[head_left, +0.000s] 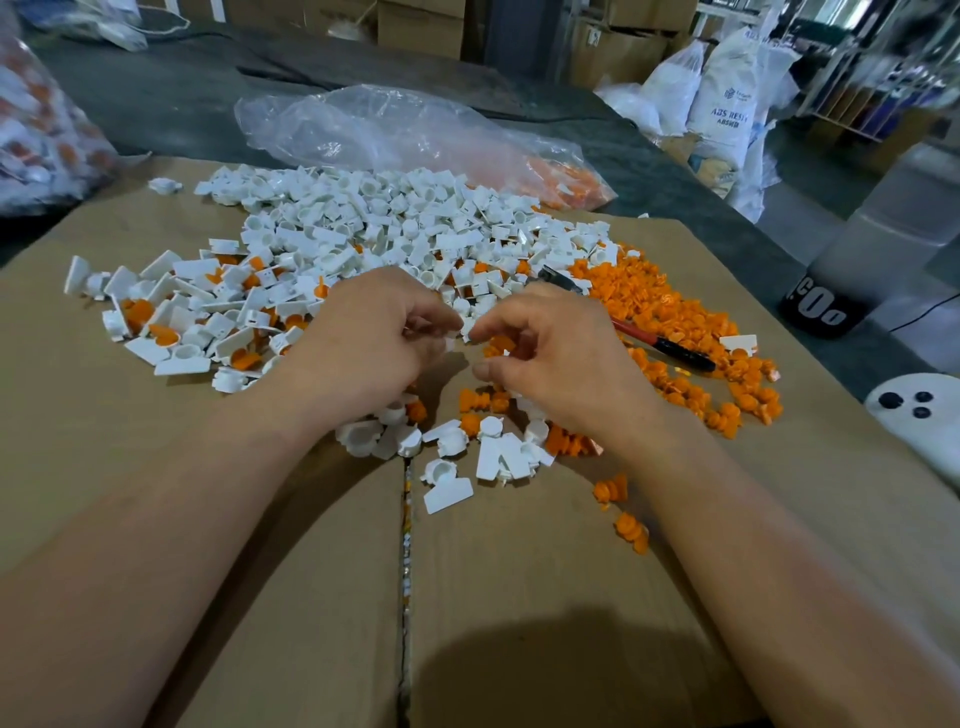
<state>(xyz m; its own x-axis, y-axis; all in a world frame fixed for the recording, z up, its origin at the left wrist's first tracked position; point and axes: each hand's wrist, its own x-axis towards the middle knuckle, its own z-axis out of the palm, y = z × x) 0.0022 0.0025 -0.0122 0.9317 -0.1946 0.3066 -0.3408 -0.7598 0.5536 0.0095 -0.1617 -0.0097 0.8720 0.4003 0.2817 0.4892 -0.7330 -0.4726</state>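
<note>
Both hands meet over the middle of a flattened cardboard box (208, 519), close together and just above the scattered parts. The left hand (374, 338) has its fingers curled in tight and pinches a small white piece (451, 343) at the fingertips. This piece sits in the narrow gap between the two hands, lifted a little off the cardboard. The right hand (550, 358) is also curled, and its forefinger tip comes up against the same piece from the other side. The thumb lies lower and apart, and I cannot tell whether this hand really grips the piece or only touches it.

A broad heap of white pieces (363, 228) spreads behind and to the left of the hands, with some orange ones mixed in. A heap of orange pieces (670, 306) lies to the right, and a red and black hand tool (670, 351) rests across it. More white and orange pieces lie loose under the wrists. Behind the white heap is a clear plastic bag (389, 124) with orange parts at its right end. A second bag of mixed parts (36, 130) stands at the far left, blurred. A white device with black buttons (919, 421) sits at the right edge of the box, and white sacks (727, 104) stand further back on the floor
</note>
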